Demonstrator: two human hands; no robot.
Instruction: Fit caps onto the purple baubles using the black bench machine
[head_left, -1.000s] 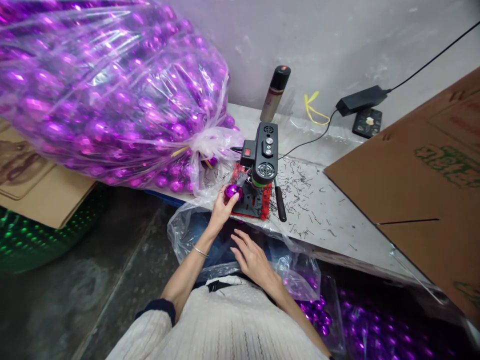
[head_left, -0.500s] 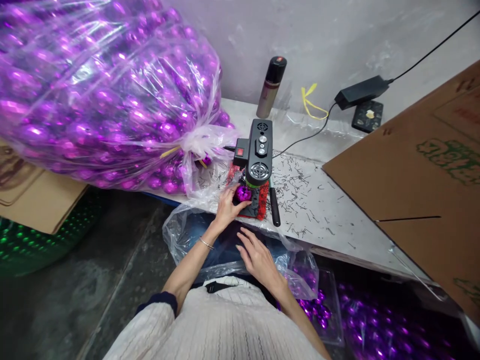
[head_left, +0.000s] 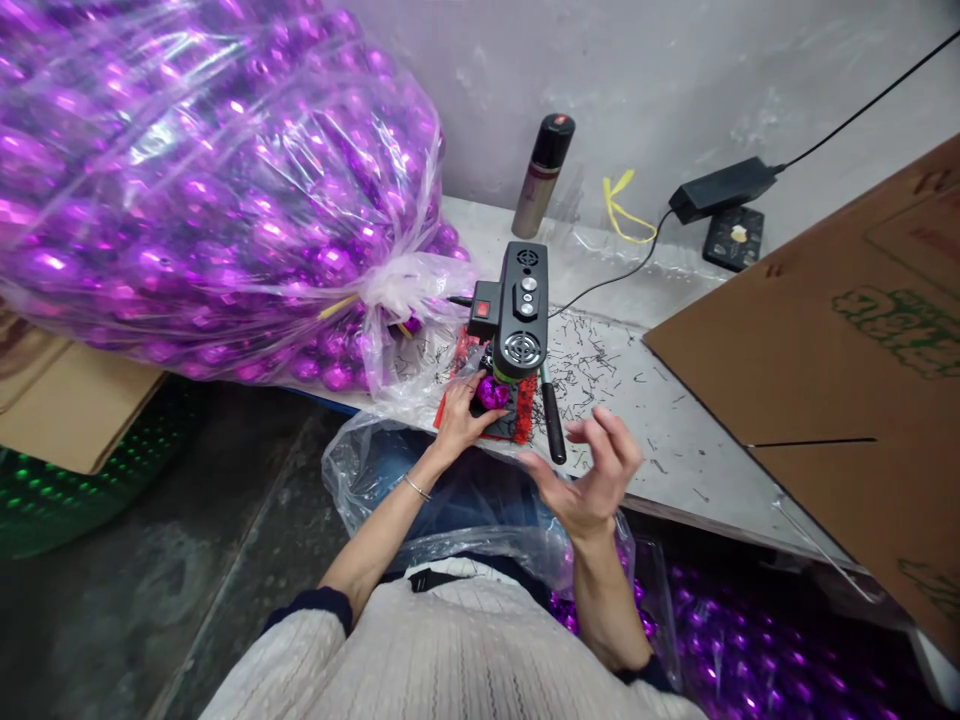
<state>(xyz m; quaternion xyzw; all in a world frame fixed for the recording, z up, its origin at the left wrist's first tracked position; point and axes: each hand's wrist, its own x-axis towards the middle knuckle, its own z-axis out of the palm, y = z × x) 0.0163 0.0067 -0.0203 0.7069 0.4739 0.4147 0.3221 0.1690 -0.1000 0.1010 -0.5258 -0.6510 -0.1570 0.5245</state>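
My left hand grips a shiny purple ball and holds it on the red-edged base under the head of a small black bench machine. The machine's black lever handle sticks out toward me. My right hand is raised above the table edge, palm up, fingers apart and curled, holding nothing, just right of that handle. A clear plastic bag lies across my lap below both hands.
A huge clear sack of purple balls fills the left. A spray can, yellow tie and power adapter sit by the wall. Cardboard sheet leans at right. Black shavings litter the table. More purple balls lie below.
My left hand has pushed the purple ball further under the machine head. My right hand has lifted off my lap and risen to the right, beside the lever handle.
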